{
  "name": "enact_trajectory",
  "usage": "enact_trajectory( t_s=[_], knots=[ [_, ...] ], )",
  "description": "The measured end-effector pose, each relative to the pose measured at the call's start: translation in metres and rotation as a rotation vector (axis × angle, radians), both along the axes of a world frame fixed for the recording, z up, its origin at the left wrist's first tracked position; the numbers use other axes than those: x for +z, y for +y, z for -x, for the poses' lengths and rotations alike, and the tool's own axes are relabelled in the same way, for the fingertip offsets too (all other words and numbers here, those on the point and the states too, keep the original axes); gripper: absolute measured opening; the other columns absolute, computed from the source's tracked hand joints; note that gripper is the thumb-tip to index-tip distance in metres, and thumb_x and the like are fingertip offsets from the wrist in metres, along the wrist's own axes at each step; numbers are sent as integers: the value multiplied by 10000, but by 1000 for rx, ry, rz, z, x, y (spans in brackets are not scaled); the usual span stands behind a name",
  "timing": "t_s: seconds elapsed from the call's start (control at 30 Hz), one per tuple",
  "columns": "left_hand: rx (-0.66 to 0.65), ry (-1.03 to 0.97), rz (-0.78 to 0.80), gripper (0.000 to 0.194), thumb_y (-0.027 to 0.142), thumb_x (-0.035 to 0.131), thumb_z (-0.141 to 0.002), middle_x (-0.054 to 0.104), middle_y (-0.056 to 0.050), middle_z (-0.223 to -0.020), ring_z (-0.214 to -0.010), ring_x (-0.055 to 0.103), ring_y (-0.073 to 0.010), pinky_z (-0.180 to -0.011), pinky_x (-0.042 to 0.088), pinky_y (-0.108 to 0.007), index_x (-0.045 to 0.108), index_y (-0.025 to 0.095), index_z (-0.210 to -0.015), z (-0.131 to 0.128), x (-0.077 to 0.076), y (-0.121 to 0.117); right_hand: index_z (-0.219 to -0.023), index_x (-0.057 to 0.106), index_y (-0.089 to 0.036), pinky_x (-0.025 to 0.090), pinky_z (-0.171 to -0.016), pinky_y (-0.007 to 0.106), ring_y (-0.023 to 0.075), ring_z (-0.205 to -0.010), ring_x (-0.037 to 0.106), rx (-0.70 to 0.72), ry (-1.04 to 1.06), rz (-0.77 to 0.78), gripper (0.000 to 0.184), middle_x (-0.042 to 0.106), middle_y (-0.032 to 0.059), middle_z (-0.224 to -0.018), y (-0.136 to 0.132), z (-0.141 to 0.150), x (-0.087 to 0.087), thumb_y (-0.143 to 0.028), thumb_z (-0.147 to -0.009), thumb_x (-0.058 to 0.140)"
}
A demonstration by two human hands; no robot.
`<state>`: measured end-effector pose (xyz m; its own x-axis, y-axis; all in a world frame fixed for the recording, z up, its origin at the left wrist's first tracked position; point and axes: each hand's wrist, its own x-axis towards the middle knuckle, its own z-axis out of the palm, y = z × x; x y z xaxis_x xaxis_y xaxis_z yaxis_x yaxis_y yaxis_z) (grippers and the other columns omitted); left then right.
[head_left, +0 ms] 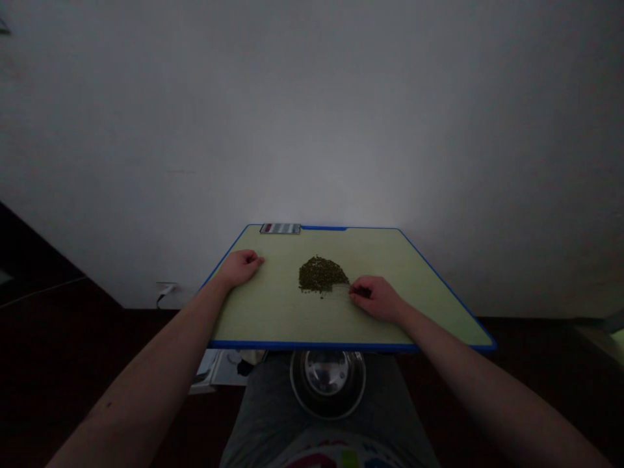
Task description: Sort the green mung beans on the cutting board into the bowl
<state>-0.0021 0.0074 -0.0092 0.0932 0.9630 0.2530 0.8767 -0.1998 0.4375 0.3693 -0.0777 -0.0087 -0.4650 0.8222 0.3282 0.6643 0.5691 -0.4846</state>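
From where I stand, the pile of green grains (319,273) sits mid-table (273,318). The person's right hand (375,298) is at its right edge, fingertips drawn together; I can't tell whether they pinch anything. The left hand (240,266), loosely curled, lies apart from the pile, near the phone (280,229); its grip is hidden from me.

Rough grain heap (319,274); matt tabletop (273,315); glossy metal bowl (326,377).
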Motion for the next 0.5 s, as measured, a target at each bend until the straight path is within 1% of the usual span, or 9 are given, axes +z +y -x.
enact_trajectory(
  t_s=[0.27,0.37,0.5],
  knots=[
    [-25,2,-10,389,524,400,-727,479,10,-515,-508,428,-121,-494,293,-246,519,178,-592,-1,1,-2,-748,628,-168,377,-561,223,112,-590,504,19,20,51,94,580,1,-653,-2,-1,1,-177,-701,547],
    [-20,1,-4,390,526,400,-727,481,9,-517,-510,429,-121,-493,291,-244,518,178,-596,-1,1,-2,-734,627,-169,382,-569,224,114,-596,507,15,25,44,84,582,0,-653,-3,-1,0,-170,-690,555],
    [-13,15,-3,394,530,395,-726,490,6,-517,-514,439,-127,-495,293,-247,522,182,-592,-1,1,-1,-730,623,-166,382,-569,222,111,-593,508,43,26,43,80,574,-1,-644,-3,-1,0,-175,-702,548]
  ],
)
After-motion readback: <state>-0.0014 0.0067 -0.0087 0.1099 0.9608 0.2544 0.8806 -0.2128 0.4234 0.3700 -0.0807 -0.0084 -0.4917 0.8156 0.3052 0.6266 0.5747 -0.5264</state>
